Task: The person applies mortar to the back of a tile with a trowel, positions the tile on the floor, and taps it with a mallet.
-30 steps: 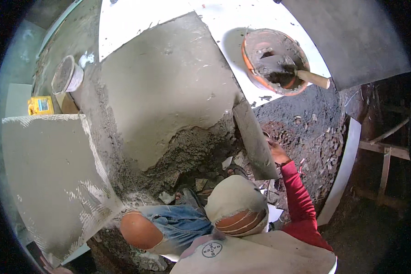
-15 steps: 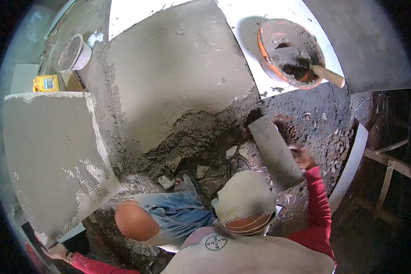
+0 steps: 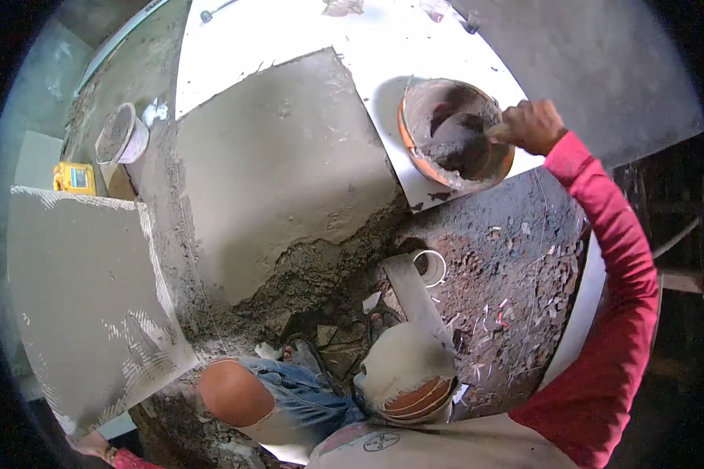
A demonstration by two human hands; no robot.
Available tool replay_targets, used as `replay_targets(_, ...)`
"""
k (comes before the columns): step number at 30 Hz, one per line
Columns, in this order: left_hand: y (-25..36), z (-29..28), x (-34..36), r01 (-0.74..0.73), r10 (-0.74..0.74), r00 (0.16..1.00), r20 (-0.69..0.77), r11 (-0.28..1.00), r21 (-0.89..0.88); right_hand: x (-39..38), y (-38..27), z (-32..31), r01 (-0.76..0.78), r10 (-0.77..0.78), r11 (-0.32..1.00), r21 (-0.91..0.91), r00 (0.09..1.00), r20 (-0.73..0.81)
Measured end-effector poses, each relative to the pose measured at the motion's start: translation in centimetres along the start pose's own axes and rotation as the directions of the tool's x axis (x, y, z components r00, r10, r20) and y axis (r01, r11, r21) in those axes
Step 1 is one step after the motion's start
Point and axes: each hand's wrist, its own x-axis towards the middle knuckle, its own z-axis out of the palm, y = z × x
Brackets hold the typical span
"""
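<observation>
My right hand (image 3: pixel 530 127) is closed round the wooden handle (image 3: pixel 502 133) of a trowel, whose blade dips into grey mortar. That mortar sits in an orange-rimmed bucket (image 3: pixel 407 133) at the upper right. My left hand (image 3: pixel 92 444) grips the near corner of a large tile (image 3: pixel 86 289) at the far left; its fingers are partly hidden. Grey mortar coats this tile, with comb ridges along its edges. A flat rectangular metal float (image 3: pixel 414 291) rests on the ground beside my right knee. Ahead lies a bed of smoothed mortar (image 3: pixel 281 156) with a crumbly near edge.
White tiles (image 3: pixel 266 39) border the mortar bed, and the bucket stands on one. A pale pail (image 3: pixel 137 141) and a yellow jug (image 3: pixel 74 178) stand at the left. A white ring-shaped object (image 3: pixel 438 270) lies by the float. Rubble (image 3: pixel 508 289) covers the ground at right.
My right hand has let go of the float, reached up and right, and taken the trowel handle. The float now lies by my knee. My left hand stays at the tile's corner.
</observation>
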Motion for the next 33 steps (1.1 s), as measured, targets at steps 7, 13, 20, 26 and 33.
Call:
replay_targets(7,2.6,-3.7,2.7,0.317,-0.333,0.936,0.11,0.669,-0.673,1.9,0.3,-0.5,0.135,-0.195,0.891,-0.434,0.976,-0.097)
replay_targets(13,9.5,5.7,-6.5,0.393,-0.506,0.862,-0.021,0.696,-0.601,1.6,1.1,1.8,0.296,-0.32,0.861,-0.413,0.947,0.013)
replay_targets(20,13.7,5.4,-7.3,0.414,-0.551,0.834,-0.027,0.658,-0.628,-0.8,-0.9,-0.1,0.232,-0.23,0.94,-0.25,0.973,0.036)
replay_targets(26,12.7,4.8,-6.9,0.395,-0.515,0.857,-0.027,0.69,-0.606,-1.2,-1.3,1.3,0.358,-0.381,0.853,-0.379,0.924,0.016)
replay_targets(33,11.2,4.8,-5.8,0.385,-0.466,0.885,-0.004,0.734,-0.559,-1.7,-2.1,0.6,0.44,-0.447,0.843,-0.31,0.893,0.051)
